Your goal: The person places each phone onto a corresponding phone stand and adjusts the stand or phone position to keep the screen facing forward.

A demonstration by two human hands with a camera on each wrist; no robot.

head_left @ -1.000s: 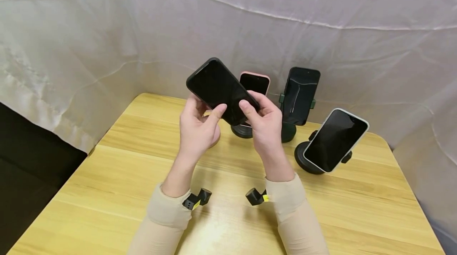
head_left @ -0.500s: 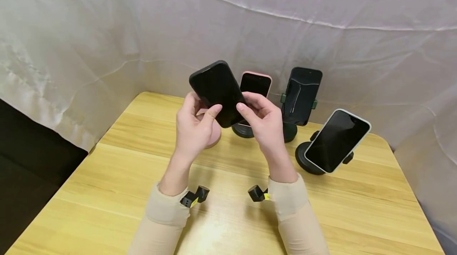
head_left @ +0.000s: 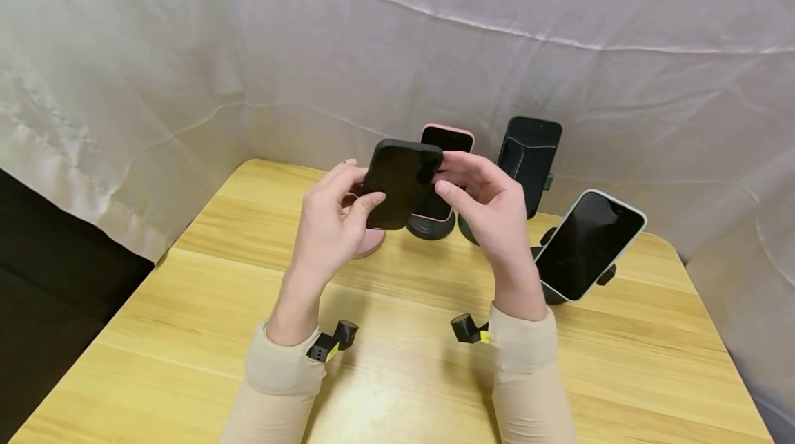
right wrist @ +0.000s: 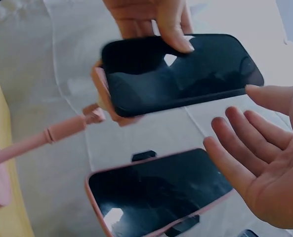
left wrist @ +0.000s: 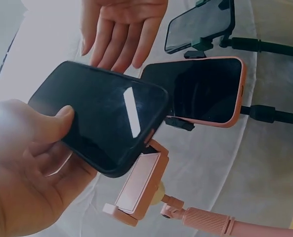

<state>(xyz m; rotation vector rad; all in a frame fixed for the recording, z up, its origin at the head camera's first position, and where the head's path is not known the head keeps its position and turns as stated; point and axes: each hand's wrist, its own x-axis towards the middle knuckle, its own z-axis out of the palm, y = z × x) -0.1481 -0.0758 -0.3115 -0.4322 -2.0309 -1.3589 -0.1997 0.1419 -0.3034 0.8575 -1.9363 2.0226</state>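
Observation:
My left hand grips a black smartphone by its left side, thumb on the screen and fingers behind. The phone is raised off the table and tilted. My right hand is spread beside the phone's other edge. In the right wrist view its thumb tip lies close to the phone's corner; contact is unclear. A pink phone stand is just behind the held phone, and its pink clamp shows bare in the left wrist view. The stand's round base is partly hidden by my left hand.
Behind stands a phone in a pink case on a black base. Right of it, a dark phone sits in a green holder. A white-cased phone leans in a black holder. Pale cloth hangs behind the table.
The black phone has turned more upright and lowered slightly. My right hand has let go of it and moved right; my left hand still holds it.

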